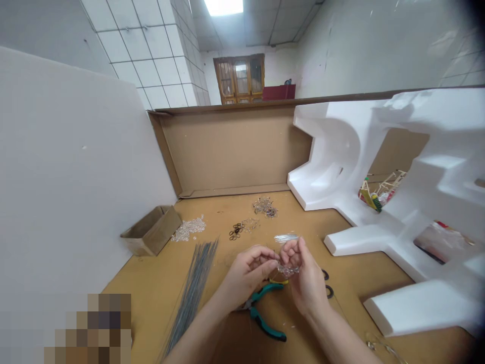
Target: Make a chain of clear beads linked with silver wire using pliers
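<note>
A small piece of clear, shiny beads [288, 271] lies between my two hands. My left hand [248, 273] pinches at its left end with thumb and forefinger; the exact thing between the fingertips is too small to make out. Curled fingers of my right hand [305, 275] hold the beaded piece against the palm. Just below my hands, teal-handled pliers [261, 318] rest on the table with their handles apart, their jaws partly hidden by my left wrist. Something yellow [278, 279] shows beneath the beads. Two black loops [329, 291] stick out beside my right wrist.
Long grey wires [195, 288] lie left of my left arm. Behind them are clear beads [189, 228] and an open cardboard box [151, 231]. Black rings [236, 231], small wire pieces [265, 206] and short silver pins [285, 237] lie farther back. White foam [352, 242] borders the right.
</note>
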`<state>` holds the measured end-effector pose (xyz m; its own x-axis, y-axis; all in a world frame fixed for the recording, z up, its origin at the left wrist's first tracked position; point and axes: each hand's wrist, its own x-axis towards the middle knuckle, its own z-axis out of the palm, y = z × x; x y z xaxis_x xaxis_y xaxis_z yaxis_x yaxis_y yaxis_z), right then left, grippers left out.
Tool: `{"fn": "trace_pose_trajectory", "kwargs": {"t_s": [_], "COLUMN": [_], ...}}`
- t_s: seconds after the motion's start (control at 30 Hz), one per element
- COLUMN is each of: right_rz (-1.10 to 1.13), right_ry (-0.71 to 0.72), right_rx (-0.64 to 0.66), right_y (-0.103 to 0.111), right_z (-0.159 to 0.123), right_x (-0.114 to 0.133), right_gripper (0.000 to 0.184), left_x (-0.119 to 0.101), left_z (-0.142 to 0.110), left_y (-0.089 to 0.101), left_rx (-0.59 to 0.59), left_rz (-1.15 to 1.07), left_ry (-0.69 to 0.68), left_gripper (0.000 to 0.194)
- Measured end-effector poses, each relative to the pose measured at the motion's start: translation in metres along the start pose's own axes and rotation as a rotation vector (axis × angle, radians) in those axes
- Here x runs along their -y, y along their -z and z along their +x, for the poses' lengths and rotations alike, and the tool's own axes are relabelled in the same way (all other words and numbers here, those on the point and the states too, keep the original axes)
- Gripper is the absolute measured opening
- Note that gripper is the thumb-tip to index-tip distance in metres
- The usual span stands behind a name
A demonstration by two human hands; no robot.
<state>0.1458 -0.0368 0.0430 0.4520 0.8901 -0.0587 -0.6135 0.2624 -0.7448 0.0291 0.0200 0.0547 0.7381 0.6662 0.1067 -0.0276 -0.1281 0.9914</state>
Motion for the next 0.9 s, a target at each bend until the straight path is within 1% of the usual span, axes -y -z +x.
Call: {"fn": "trace_pose_trajectory", "kwargs": {"t_s": [0.1,0.17,0.23,0.3,0.4,0.47,0.63,0.8,0.9], "right_rz": [-0.056,-0.134,-0.265,-0.423,-0.55,-0.549,-0.567,-0.606,-0.631], "right_ry": [-0.045,-0.086,-0.1,-0.097,-0.107,-0.115,-0.116,-0.065,-0.045], "right_rx": [0.066,0.181,0.295,0.356,0.396,0.406,0.381,0.396,0.433], "right_y": [0.001,0.003,0.006,0.01,0.014,0.015,0.014,0.014,0.013], "right_z": [0.001,0.003,0.005,0.008,0.01,0.011,0.009,0.008,0.007], "right_x": [0.0,0.004,0.01,0.016,0.019,0.018,0.021,0.027,0.026], "right_gripper": [0.037,0.033,0.027,0.022,0.022,0.023,0.024,0.019,0.02], "left_x": [-0.001,-0.001,-0.003,-0.004,-0.006,-0.005,-0.003,-0.004,-0.006], "left_z": [0.002,0.004,0.005,0.005,0.005,0.005,0.005,0.005,0.005], "left_y": [0.002,0.006,0.011,0.016,0.02,0.02,0.018,0.017,0.014], "left_rx": [-0.053,-0.103,-0.167,-0.212,-0.227,-0.224,-0.209,-0.211,-0.173], "left_rz": [0.001,0.0,-0.005,-0.011,-0.016,-0.021,-0.03,-0.031,-0.046], "left_ry": [-0.061,-0.076,-0.065,-0.056,-0.062,-0.06,-0.068,-0.11,-0.047], "left_gripper": [0.022,0.022,0.024,0.024,0.023,0.022,0.021,0.021,0.023]}}
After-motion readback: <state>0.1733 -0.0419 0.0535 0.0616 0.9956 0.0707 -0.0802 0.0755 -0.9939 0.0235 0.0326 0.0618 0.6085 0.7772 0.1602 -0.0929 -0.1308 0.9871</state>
